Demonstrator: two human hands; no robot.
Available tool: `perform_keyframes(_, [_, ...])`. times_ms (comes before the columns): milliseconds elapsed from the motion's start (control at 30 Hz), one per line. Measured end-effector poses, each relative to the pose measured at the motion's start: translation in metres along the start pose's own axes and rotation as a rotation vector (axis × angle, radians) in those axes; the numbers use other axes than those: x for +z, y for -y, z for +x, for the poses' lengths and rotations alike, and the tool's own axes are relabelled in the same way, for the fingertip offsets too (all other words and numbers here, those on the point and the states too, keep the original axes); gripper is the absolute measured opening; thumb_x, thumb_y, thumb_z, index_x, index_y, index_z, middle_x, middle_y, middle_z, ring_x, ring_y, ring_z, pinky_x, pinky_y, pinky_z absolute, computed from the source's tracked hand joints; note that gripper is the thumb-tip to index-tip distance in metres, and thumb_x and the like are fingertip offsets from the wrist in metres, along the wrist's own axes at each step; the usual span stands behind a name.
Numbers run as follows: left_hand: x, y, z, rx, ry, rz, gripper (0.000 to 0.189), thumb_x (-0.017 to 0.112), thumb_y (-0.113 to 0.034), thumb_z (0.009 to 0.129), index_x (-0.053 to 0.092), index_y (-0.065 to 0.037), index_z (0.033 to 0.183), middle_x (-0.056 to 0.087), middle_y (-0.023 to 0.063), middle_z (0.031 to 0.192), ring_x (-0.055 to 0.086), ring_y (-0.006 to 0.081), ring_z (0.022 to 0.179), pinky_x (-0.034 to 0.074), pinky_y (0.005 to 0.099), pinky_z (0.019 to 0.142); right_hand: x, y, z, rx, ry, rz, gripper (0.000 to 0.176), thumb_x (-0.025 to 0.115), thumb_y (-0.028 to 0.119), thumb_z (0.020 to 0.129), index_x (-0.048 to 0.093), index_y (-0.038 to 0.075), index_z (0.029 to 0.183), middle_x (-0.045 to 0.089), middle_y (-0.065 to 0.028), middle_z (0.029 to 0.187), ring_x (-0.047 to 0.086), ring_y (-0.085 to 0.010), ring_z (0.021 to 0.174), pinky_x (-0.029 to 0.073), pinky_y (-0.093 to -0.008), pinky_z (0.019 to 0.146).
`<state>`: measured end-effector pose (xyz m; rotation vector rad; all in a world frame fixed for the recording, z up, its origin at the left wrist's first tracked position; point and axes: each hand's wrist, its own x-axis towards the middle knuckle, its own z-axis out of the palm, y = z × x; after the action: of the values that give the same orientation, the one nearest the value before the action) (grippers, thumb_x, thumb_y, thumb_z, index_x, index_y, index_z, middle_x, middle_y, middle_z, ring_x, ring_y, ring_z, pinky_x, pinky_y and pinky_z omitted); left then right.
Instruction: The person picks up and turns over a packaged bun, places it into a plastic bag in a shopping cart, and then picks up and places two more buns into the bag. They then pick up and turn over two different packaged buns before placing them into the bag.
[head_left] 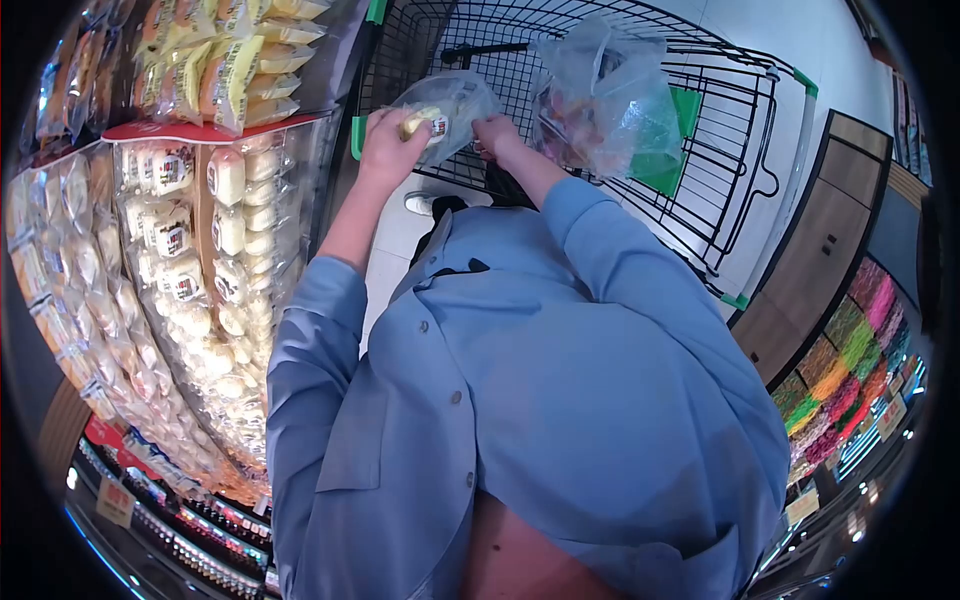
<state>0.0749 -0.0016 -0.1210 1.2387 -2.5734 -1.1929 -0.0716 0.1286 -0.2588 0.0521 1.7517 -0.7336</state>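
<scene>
Over the near left corner of the wire shopping cart, my left hand has its fingers wrapped round a small packaged white bun with a printed label. The bun is at the side of a clear plastic bag. My right hand pinches the right edge of this bag, with its fingers pressed together. To the right of my right hand, a larger clear bag with reddish and orange contents, not clearly readable, sits in the cart.
Shelves of wrapped white buns line the left, with yellow packets above. The cart has green corners and a green panel. Wooden cabinets and colourful goods stand at the right.
</scene>
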Motion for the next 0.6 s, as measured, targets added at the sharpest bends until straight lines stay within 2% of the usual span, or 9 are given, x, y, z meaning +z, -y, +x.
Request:
perform_keyframes(67, [0.011, 0.012, 0.009, -0.047, 0.036, 0.047, 0.044, 0.069, -0.036, 0.082, 0.067, -0.003, 0.111, 0.058, 0.0203, 0.121, 0.053, 0.0345, 0.117, 0.043, 0.0391, 0.101, -0.003, -0.002, -0.01, -0.034, -0.005, 0.011, 0.028, 0.058, 0.026, 0.088, 0.062, 0.0, 0.097, 0.063, -0.0077, 0.083, 0.062, -0.0171, 0.068, 0.05, -0.0306, 0.052])
perform_keyframes(133, [0.019, 0.014, 0.011, -0.111, 0.073, 0.142, 0.046, 0.068, -0.037, 0.082, 0.066, -0.004, 0.114, 0.054, 0.0192, 0.126, 0.054, 0.0348, 0.118, 0.043, 0.0387, 0.101, -0.009, -0.003, -0.027, -0.204, 0.084, 0.066, 0.032, 0.058, 0.026, 0.088, 0.065, -0.004, 0.097, 0.066, -0.0115, 0.076, 0.064, -0.0195, 0.061, 0.052, -0.0333, 0.053])
perform_keyframes(300, [0.036, 0.009, 0.012, -0.081, 0.155, 0.25, 0.045, 0.067, -0.033, 0.082, 0.065, -0.009, 0.12, 0.051, 0.0177, 0.132, 0.056, 0.037, 0.116, 0.046, 0.0435, 0.1, -0.019, 0.01, -0.06, -0.176, 0.215, 0.072, 0.026, 0.056, 0.022, 0.09, 0.063, -0.003, 0.096, 0.065, -0.0102, 0.082, 0.065, -0.0166, 0.069, 0.052, -0.0296, 0.057])
perform_keyframes(367, [0.043, 0.006, 0.012, -0.056, 0.377, 0.393, 0.044, 0.068, -0.03, 0.083, 0.064, -0.009, 0.121, 0.051, 0.0197, 0.131, 0.057, 0.0356, 0.117, 0.046, 0.0446, 0.099, -0.02, 0.012, -0.064, -0.166, 0.247, 0.09, 0.026, 0.055, 0.021, 0.09, 0.063, -0.002, 0.097, 0.065, -0.01, 0.084, 0.065, -0.0164, 0.072, 0.052, -0.0293, 0.058])
perform_keyframes(400, [0.047, 0.01, 0.013, -0.043, 0.438, 0.42, 0.051, 0.067, -0.028, 0.083, 0.057, -0.012, 0.131, 0.051, 0.0192, 0.132, 0.058, 0.0384, 0.114, 0.047, 0.0467, 0.097, -0.02, 0.011, -0.064, -0.187, 0.291, 0.1, 0.026, 0.054, 0.021, 0.091, 0.063, -0.002, 0.098, 0.065, -0.0095, 0.085, 0.065, -0.0164, 0.072, 0.052, -0.0293, 0.059])
perform_keyframes(433, [0.05, 0.014, 0.011, -0.041, 0.438, 0.419, 0.051, 0.067, -0.028, 0.083, 0.057, -0.012, 0.131, 0.051, 0.0192, 0.132, 0.058, 0.0384, 0.114, 0.047, 0.0467, 0.097, -0.02, 0.01, -0.064, -0.209, 0.336, 0.109, 0.026, 0.054, 0.021, 0.091, 0.062, -0.002, 0.1, 0.065, -0.009, 0.086, 0.065, -0.0163, 0.072, 0.052, -0.0294, 0.059])
perform_keyframes(500, [0.053, 0.017, 0.008, -0.111, 0.447, 0.464, 0.061, 0.062, -0.024, 0.085, 0.045, -0.017, 0.143, 0.048, 0.0187, 0.137, 0.057, 0.0377, 0.118, 0.048, 0.0461, 0.096, -0.026, 0.01, -0.07, -0.217, 0.352, 0.1, 0.027, 0.053, 0.021, 0.091, 0.062, -0.002, 0.101, 0.065, -0.009, 0.089, 0.065, -0.0165, 0.074, 0.053, -0.0298, 0.061])
perform_keyframes(533, [0.051, 0.018, 0.008, -0.109, 0.445, 0.464, 0.061, 0.062, -0.024, 0.085, 0.045, -0.017, 0.143, 0.048, 0.0187, 0.137, 0.057, 0.0377, 0.118, 0.048, 0.0461, 0.096, -0.029, 0.011, -0.074, -0.222, 0.37, 0.092, 0.027, 0.052, 0.021, 0.092, 0.061, -0.002, 0.102, 0.065, -0.0091, 0.091, 0.065, -0.0166, 0.075, 0.054, -0.0302, 0.063])
perform_keyframes(600, [0.048, 0.02, 0.007, -0.327, 0.44, 0.473, 0.073, 0.06, -0.023, 0.085, 0.03, -0.017, 0.151, 0.048, 0.0183, 0.14, 0.056, 0.0372, 0.12, 0.041, 0.0488, 0.105, -0.034, 0.004, -0.071, -0.21, 0.365, 0.087, 0.027, 0.051, 0.021, 0.092, 0.061, -0.002, 0.103, 0.065, -0.0093, 0.093, 0.065, -0.0167, 0.076, 0.054, -0.0303, 0.065])
